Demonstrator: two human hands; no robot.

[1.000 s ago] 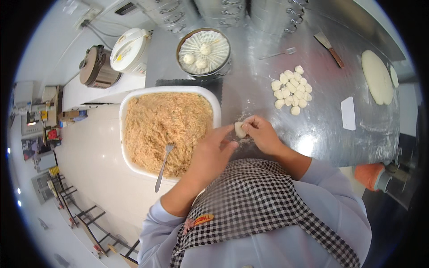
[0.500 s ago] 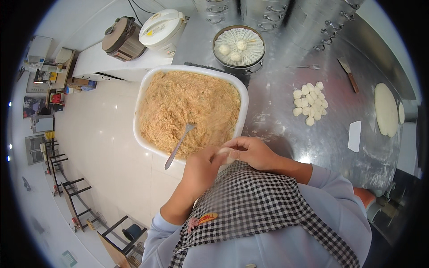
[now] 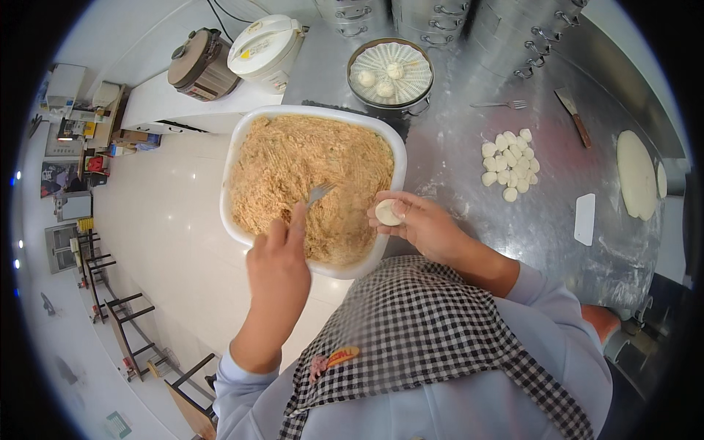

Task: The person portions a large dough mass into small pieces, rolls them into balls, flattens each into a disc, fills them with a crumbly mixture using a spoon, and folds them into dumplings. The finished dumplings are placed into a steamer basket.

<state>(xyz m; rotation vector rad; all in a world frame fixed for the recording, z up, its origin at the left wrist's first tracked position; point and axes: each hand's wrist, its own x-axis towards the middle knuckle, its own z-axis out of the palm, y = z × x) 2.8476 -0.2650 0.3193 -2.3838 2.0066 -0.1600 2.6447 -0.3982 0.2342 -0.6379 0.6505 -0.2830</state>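
My left hand [image 3: 279, 253] is closed around the handle of a metal fork [image 3: 320, 193], whose tines rest at the surface of an orange-brown minced filling [image 3: 293, 158]. The filling fills a large white tub [image 3: 400, 165]. At the tub's right rim, my right hand [image 3: 425, 226] holds a small round piece of dough [image 3: 387, 213], cupped between thumb and fingers. On the metal table to the right lies a cluster of several small dough pieces [image 3: 509, 164]. A steamer tray [image 3: 419, 72] with a white mesh liner holds three shaped buns [image 3: 385, 89] at the back.
Stacked steamers [image 3: 506, 37] stand at the back right. On the table [image 3: 455, 139] lie another fork [image 3: 499, 105], a wooden-handled spatula [image 3: 573, 117], a white scraper [image 3: 584, 220] and a long dough slab [image 3: 636, 174]. Two cookers [image 3: 265, 53] sit on the white counter at back left.
My hands, together over the dough piece before, have parted. The left has moved left and taken hold of the fork in the filling. The right has shifted up and right with the dough.
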